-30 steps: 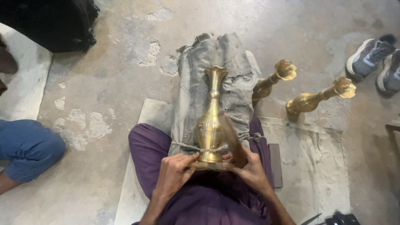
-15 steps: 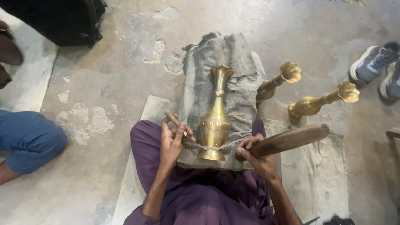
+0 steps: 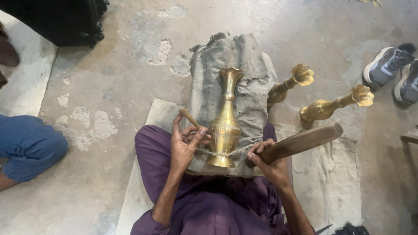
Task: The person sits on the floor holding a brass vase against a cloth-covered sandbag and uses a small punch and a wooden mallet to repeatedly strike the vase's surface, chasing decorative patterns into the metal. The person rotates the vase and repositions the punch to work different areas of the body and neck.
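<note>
Two more fluted brass vases lie on their sides to the right, and a pair of grey sports shoes sits at the far right. The floor is rough, patchy concrete. A tall, ridged brass vase lies on a worn grey cloth pad over the person's lap. The left hand pinches a small wooden-handled punch against the vase's belly. The right hand is closed around a dark wooden mallet.
</note>
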A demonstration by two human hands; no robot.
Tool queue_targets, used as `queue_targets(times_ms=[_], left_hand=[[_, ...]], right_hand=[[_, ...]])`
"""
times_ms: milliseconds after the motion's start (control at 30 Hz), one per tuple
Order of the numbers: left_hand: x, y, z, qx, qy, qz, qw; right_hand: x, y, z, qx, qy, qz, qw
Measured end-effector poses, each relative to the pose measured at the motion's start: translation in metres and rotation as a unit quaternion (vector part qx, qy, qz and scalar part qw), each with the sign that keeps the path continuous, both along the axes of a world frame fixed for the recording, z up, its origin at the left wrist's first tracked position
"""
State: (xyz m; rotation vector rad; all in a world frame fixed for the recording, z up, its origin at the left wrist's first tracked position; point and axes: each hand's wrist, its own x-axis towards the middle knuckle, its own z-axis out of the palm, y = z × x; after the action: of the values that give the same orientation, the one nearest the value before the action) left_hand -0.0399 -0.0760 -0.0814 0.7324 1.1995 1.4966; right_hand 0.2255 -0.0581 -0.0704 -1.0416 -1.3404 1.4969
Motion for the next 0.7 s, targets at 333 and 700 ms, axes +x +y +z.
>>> queue_targets(times_ms=[333, 700], left_hand=[[0.007, 0.003, -0.002, -0.001, 0.012, 0.004, 1.0], [0.013, 0.009, -0.002, 0.072, 0.012, -0.006, 0.997]], right_hand=[[-0.004, -0.001, 0.002, 0.03, -0.065, 0.017, 0.997], [0.031, 0.032, 0.021, 0.037, -0.247, 0.066, 0.966]])
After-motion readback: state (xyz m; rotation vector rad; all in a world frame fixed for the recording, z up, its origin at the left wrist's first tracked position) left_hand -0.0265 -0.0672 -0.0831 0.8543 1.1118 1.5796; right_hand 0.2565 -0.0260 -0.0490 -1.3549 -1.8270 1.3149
